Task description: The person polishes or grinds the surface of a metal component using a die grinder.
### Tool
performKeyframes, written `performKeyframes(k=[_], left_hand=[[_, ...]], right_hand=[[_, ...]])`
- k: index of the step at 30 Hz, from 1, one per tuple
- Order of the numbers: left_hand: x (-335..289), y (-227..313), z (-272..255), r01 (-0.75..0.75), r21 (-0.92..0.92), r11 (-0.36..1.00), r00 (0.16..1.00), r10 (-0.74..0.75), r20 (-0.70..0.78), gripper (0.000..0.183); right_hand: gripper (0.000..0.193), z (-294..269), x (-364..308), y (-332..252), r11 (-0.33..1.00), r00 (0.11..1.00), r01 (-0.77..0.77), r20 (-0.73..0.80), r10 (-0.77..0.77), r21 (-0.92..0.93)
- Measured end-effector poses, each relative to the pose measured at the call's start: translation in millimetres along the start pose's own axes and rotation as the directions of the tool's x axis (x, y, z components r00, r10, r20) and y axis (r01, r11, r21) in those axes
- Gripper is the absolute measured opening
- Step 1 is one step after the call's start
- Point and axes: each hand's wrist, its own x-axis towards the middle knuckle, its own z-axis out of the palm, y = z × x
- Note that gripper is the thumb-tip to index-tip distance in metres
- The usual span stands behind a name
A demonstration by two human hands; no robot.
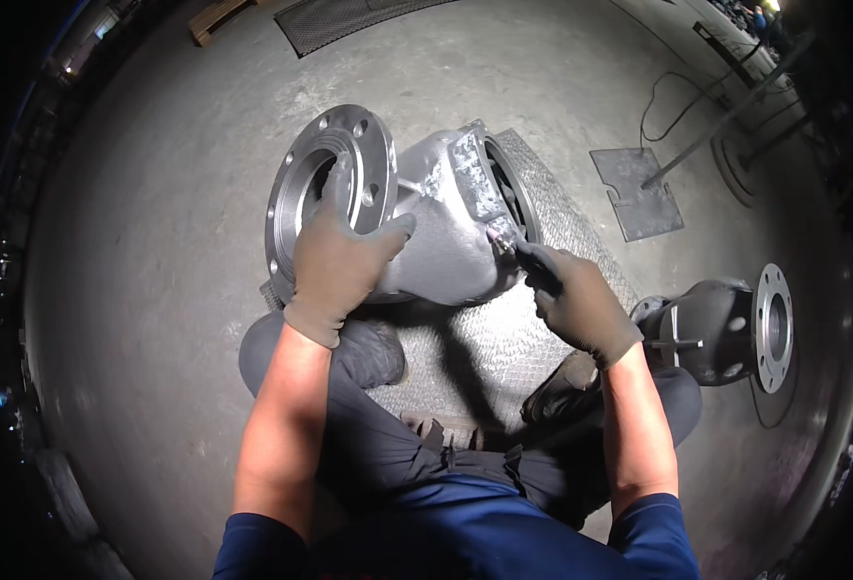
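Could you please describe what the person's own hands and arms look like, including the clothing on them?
The left hand and the right hand wear snug brownish-grey gloves, looking darker grey toward the fingers and ending at the wrists. The forearms are bare below short, dark blue sleeves.

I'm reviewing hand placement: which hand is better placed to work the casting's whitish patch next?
Probably the right hand: it holds what looks like a small tool near the whitish patch, while the left hand is spread over the flange.
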Motion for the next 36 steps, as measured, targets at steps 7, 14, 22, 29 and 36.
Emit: performKeyframes(k=[7,14,22,29,36], left_hand=[[1.7,-3.8,1.3,-0.006,-0.014,1.000,1.000,0.006,0.001,0.085],[3.4,2.8,-5.9,0.028,-0.023,0.999,0.999,-0.028,0.029,0.083],[5.3,-4.8,-3.5,-0.021,-0.011,1.000,1.000,0.021,0.015,0.084],[7.4,-6.0,-10.3,-0.018,0.033,0.999,0.999,0.017,0.031,0.087],[9.8,-6.3,-14.6,-0.034,-0.047,0.998,0.998,0.037,0.060,0.088]], right_hand=[[0.052,-28.8,14.0,13.9,0.995,0.990,0.073,0.125,-0.064,-0.070],[0.053,-34.2,38.3,2.8,0.991,0.985,0.131,0.121,-0.126,-0.031],[0.055,-25.2,35.9,15.6,0.984,0.977,0.181,0.114,-0.180,0.010],[0.044,-68.3,40.8,6.9,0.999,0.971,0.017,0.238,-0.007,-0.041],[0.032,-80.0,59.5,-0.5,0.994,0.971,0.102,0.223,-0.090,-0.041]])
